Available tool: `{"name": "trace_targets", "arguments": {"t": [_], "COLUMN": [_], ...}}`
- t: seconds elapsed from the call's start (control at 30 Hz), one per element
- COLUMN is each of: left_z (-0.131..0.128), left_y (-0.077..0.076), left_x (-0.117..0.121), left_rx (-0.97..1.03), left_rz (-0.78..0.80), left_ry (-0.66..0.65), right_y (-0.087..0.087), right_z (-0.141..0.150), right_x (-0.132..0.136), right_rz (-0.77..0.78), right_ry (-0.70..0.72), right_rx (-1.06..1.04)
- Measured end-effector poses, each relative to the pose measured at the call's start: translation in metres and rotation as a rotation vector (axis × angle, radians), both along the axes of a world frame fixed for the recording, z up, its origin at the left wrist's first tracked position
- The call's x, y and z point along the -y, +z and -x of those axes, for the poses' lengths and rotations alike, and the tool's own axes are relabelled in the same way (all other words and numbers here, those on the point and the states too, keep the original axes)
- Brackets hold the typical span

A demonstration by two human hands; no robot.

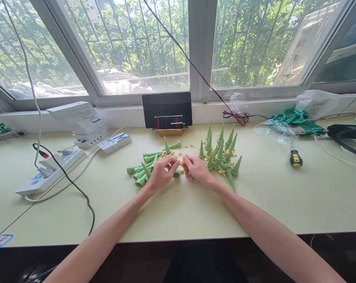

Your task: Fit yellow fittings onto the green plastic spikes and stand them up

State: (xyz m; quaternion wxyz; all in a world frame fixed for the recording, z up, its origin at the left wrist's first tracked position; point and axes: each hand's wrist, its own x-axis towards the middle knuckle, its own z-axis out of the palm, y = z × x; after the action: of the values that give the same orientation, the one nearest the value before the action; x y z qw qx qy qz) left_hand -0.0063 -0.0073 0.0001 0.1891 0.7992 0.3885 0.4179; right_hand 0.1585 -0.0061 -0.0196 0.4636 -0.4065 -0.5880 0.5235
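My left hand [163, 171] is closed in a pinch over the middle of the table, thumb and forefinger together. What its fingertips hold is too small to make out. A bit of green plastic shows just under them. Facing it, my right hand [195, 168] pinches a small yellow plastic piece [182, 162] between thumb and fingers. Left of my hands lie several green ribbed tubes [141, 177] and a few green spikes, one green spike [166, 146] upright. Beside my right hand, several green cone spikes [219, 151] stand with yellow pieces in them.
Small yellow pieces [192, 145] lie behind my hands. A phone [169, 122] leans before a black tablet [167, 106] at the window. To the left are a power strip [52, 173], cables and white boxes [83, 122]; to the right, a screwdriver [296, 158] and green plastic wrapping [296, 122].
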Motion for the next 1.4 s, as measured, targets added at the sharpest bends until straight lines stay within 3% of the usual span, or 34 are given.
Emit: {"name": "trace_targets", "arguments": {"t": [0.5, 0.9, 1.4], "left_z": [0.0006, 0.0054, 0.0036], "left_y": [-0.0005, -0.0072, -0.0033], "left_x": [-0.0009, -0.0081, -0.0061], "left_rx": [0.018, 0.137, 0.148], "left_rz": [0.064, 0.146, 0.160], "left_ry": [0.033, 0.086, 0.097], "right_y": [0.0007, 0.0045, 0.0061], "right_z": [-0.0002, -0.0010, -0.0014], "right_x": [0.0006, 0.0013, -0.0009], "right_rz": [-0.048, 0.085, 0.166], "right_ry": [-0.034, -0.033, -0.017], "right_rx": [0.000, -0.081, -0.163]}}
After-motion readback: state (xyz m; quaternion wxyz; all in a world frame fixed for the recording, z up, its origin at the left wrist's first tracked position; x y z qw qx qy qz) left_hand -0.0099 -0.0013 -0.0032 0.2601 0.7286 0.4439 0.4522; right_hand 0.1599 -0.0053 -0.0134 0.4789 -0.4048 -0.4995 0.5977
